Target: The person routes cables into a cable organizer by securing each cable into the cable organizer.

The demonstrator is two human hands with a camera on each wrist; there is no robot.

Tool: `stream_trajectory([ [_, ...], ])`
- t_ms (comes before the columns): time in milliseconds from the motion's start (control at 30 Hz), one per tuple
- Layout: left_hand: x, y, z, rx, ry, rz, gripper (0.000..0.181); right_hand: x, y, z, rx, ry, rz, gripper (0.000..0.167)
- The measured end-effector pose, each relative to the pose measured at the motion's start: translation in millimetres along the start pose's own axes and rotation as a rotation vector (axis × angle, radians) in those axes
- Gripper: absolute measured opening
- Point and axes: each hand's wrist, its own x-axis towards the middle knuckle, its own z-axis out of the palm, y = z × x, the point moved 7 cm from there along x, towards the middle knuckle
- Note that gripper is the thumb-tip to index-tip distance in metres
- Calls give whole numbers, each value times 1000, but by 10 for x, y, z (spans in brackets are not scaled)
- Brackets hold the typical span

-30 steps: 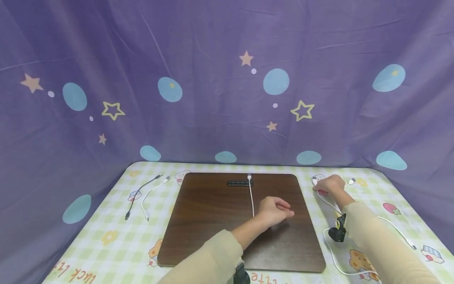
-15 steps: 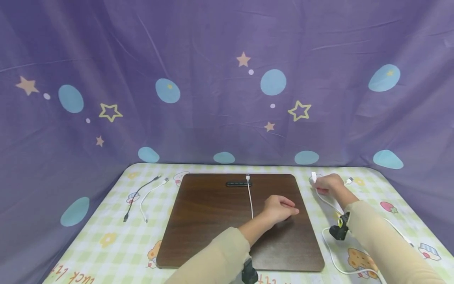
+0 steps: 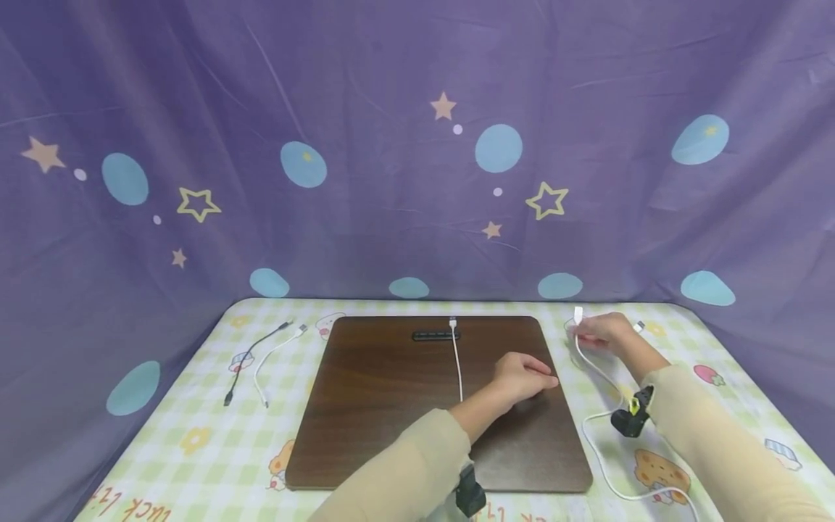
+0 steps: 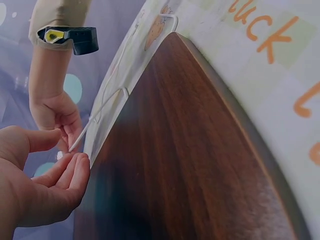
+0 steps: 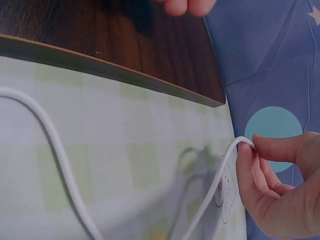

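the white cable (image 5: 210, 191) in my right hand (image 3: 605, 333) has just been lifted: its plug (image 3: 578, 315) stands higher off the bench (image 3: 228, 457), beyond the right side of the board (image 3: 391, 413), my fingers pinching just below it. my left hand (image 3: 518, 377) has shifted to the board's right edge, fingers loose, grasping nothing. with my hands nearer, i judge the pick-up done and the black strip (image 3: 432, 336) a likely destination.
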Motion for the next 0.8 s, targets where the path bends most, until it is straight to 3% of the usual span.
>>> stream_trajectory([
  [300, 65, 90, 84, 49, 2, 12, 11, -57, -80, 64, 64, -98, -19, 11],
  [567, 70, 135, 184, 11, -39, 24, 11, -120, -165, 143, 69, -164, -42, 11],
  [800, 63, 146, 390, 19, -145, 61, 14, -204, -277, 197, 82, -196, -29, 9],
])
